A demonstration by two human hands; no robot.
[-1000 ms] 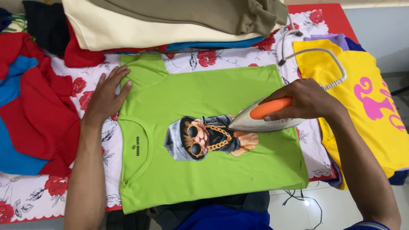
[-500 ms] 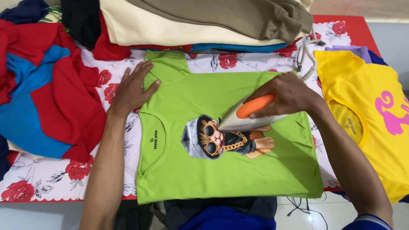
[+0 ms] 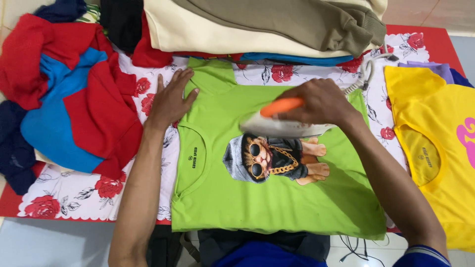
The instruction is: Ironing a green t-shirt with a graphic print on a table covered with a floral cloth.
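Iron [image 3: 284, 123] slid up (off print).

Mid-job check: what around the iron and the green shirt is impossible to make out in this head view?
- Iron: motion-blurred; right hand covers most of its orange handle.
- Cord: far end passes under the folded stack.
- Green shirt: near sleeve folded under, out of sight.
- Yellow shirt: cut off by the right edge.
- Left hand: covers the shirt's shoulder edge.
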